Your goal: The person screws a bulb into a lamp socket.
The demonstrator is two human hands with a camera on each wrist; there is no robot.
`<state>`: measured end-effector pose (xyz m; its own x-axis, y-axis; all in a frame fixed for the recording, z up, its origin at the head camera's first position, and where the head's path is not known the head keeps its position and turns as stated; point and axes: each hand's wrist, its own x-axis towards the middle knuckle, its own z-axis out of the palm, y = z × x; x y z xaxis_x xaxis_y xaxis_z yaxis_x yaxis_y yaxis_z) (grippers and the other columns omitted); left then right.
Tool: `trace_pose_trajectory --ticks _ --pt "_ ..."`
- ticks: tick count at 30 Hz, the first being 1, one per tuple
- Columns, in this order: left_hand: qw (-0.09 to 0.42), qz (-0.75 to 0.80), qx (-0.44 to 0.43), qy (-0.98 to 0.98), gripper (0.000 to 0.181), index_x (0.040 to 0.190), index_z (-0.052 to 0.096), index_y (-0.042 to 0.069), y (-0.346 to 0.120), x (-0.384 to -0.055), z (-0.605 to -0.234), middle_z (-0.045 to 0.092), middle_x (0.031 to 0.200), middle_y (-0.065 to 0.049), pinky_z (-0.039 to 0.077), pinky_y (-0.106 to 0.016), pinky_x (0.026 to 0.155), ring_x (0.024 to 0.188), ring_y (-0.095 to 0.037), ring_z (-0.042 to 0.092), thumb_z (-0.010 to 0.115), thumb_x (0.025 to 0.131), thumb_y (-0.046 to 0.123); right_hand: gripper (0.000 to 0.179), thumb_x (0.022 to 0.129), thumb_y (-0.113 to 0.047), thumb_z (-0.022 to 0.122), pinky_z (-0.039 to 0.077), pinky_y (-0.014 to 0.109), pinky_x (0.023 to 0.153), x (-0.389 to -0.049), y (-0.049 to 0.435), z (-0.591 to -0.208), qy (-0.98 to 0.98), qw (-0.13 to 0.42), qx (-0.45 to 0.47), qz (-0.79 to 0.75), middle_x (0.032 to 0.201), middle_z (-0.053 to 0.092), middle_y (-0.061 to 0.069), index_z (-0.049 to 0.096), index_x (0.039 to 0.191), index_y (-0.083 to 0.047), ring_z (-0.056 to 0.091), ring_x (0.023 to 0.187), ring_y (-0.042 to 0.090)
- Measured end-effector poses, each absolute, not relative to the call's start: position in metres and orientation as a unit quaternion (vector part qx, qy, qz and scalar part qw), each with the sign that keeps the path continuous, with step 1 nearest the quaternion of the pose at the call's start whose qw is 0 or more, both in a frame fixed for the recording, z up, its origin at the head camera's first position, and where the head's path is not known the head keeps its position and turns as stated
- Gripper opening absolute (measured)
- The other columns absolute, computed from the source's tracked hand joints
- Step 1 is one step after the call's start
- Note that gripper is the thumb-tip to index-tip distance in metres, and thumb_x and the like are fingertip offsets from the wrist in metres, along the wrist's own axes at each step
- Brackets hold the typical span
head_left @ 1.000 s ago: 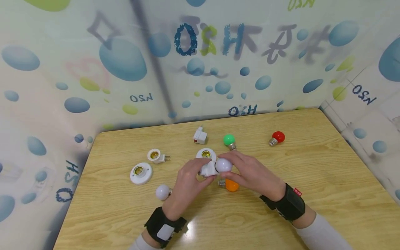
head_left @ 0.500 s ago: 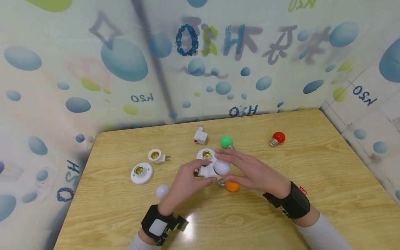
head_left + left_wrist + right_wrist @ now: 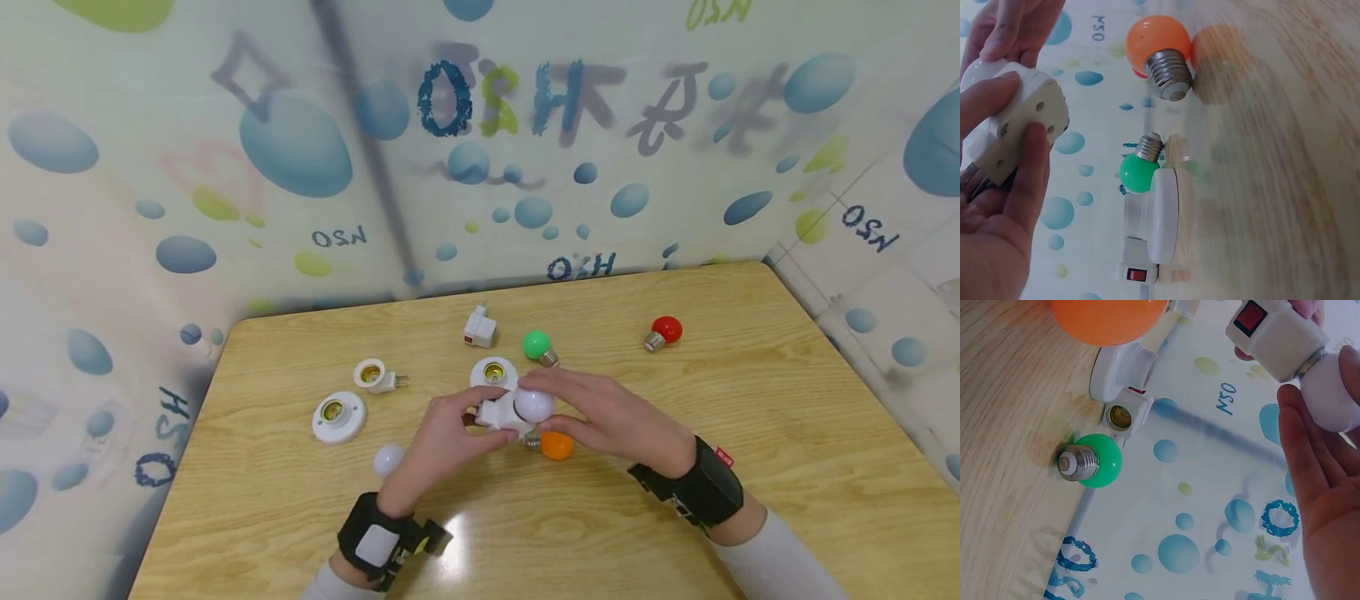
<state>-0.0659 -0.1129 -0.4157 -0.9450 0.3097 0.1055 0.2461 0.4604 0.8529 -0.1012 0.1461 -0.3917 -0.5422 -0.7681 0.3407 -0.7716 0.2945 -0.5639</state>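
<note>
Above the middle of the table, my left hand point(image 3: 450, 437) grips a white plug-in lamp socket point(image 3: 495, 412) between thumb and fingers. A red switch shows on that socket in the right wrist view, and two metal prongs stick out of it in the left wrist view. The white light bulb point(image 3: 534, 404) sits at the socket's mouth, with a sliver of its metal thread showing. My right hand point(image 3: 618, 412) pinches the bulb's globe point(image 3: 1329, 394) between thumb and fingers. Just below lies an orange bulb point(image 3: 557, 445); behind the hands is a green bulb point(image 3: 536, 343).
Two round white lamp holders point(image 3: 339, 429) stand on the table, one partly behind my left hand. Another plug-in socket point(image 3: 372, 375) lies left, and a switched one point(image 3: 479, 327) at the back. A red bulb point(image 3: 667, 329) lies right; a second white bulb point(image 3: 387, 459) is beside my left forearm.
My right fingers loosened round the white bulb, then closed on it again. The socket and bulb tilted slightly. The green bulb has rolled a little to the left.
</note>
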Motion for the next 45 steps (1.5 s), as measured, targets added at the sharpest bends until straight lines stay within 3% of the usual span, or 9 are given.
trace_pose_trajectory --ticks 5,11,14,17,22,25,30,40,45 --pt "-0.027 0.477 0.159 0.864 0.045 0.124 0.074 0.008 -0.106 -0.062 -0.418 0.075 0.116 -0.006 0.060 -0.030 0.080 0.095 -0.016 0.070 0.089 0.083 0.019 0.053 0.094 -0.018 0.075 0.056 0.043 0.097 -0.099 0.143 -0.394 -0.806 0.047 0.472 0.354 0.138 0.065 0.011 0.055 0.142 -0.006 0.066 0.119 0.024" --pt "-0.148 0.429 0.184 0.872 0.044 0.119 0.073 0.004 -0.098 -0.057 -0.424 0.075 0.112 -0.009 0.060 -0.030 0.076 0.089 -0.017 0.070 0.091 0.079 0.011 0.056 0.100 -0.042 0.061 0.058 0.043 0.092 -0.097 0.136 -0.399 -0.806 0.102 0.451 0.371 0.132 0.068 0.013 0.058 0.138 -0.002 0.069 0.114 0.026" --pt "-0.180 0.408 0.186 0.876 0.045 0.119 0.073 0.005 -0.097 -0.057 -0.425 0.075 0.113 -0.009 0.060 -0.032 0.075 0.090 -0.018 0.068 0.092 0.078 0.011 0.058 0.100 -0.046 0.059 0.059 0.042 0.091 -0.096 0.133 -0.401 -0.807 0.118 0.438 0.377 0.129 0.069 0.013 0.059 0.136 -0.001 0.071 0.111 0.026" --pt "-0.157 0.419 0.176 0.877 0.045 0.120 0.073 0.004 -0.097 -0.057 -0.424 0.074 0.114 -0.010 0.061 -0.033 0.076 0.091 -0.019 0.069 0.091 0.079 0.011 0.053 0.096 -0.037 0.070 0.059 0.043 0.092 -0.097 0.133 -0.400 -0.814 0.094 0.424 0.386 0.131 0.068 0.010 0.060 0.137 -0.005 0.069 0.112 0.025" --pt "-0.048 0.484 0.153 0.860 0.044 0.124 0.073 0.004 -0.102 -0.060 -0.420 0.074 0.116 -0.010 0.062 -0.033 0.079 0.096 -0.020 0.070 0.088 0.083 0.011 0.066 0.089 -0.024 0.082 0.054 0.050 0.100 -0.099 0.141 -0.396 -0.824 0.023 0.420 0.379 0.153 0.052 0.007 0.055 0.148 -0.017 0.055 0.135 0.029" --pt "0.021 0.520 0.147 0.841 0.044 0.125 0.073 0.008 -0.107 -0.062 -0.418 0.073 0.121 -0.008 0.061 -0.030 0.082 0.102 -0.019 0.069 0.087 0.084 0.017 0.063 0.092 -0.027 0.079 0.051 0.052 0.104 -0.100 0.146 -0.392 -0.817 0.004 0.449 0.363 0.161 0.043 0.005 0.055 0.150 -0.020 0.046 0.144 0.030" --pt "0.094 0.549 0.152 0.817 0.049 0.129 0.072 0.008 -0.112 -0.064 -0.416 0.070 0.129 -0.008 0.060 -0.028 0.084 0.107 -0.019 0.068 0.087 0.084 0.020 0.045 0.099 -0.027 0.071 0.051 0.049 0.105 -0.101 0.149 -0.389 -0.798 -0.004 0.497 0.341 0.155 0.052 0.006 0.063 0.142 -0.020 0.052 0.139 0.028" --pt "0.040 0.555 0.151 0.817 0.046 0.123 0.075 0.009 -0.105 -0.062 -0.419 0.074 0.121 -0.004 0.060 -0.029 0.082 0.100 -0.014 0.068 0.090 0.081 0.019 0.056 0.090 -0.011 0.078 0.055 0.045 0.099 -0.098 0.148 -0.391 -0.790 0.037 0.482 0.377 0.139 0.065 0.010 0.058 0.143 -0.005 0.064 0.123 0.025" --pt "-0.020 0.529 0.151 0.835 0.044 0.122 0.076 0.010 -0.098 -0.058 -0.422 0.076 0.115 -0.002 0.060 -0.029 0.080 0.095 -0.011 0.069 0.090 0.082 0.024 0.051 0.094 -0.019 0.075 0.055 0.046 0.098 -0.098 0.146 -0.391 -0.790 0.063 0.473 0.386 0.136 0.066 0.012 0.059 0.140 -0.001 0.065 0.121 0.027"
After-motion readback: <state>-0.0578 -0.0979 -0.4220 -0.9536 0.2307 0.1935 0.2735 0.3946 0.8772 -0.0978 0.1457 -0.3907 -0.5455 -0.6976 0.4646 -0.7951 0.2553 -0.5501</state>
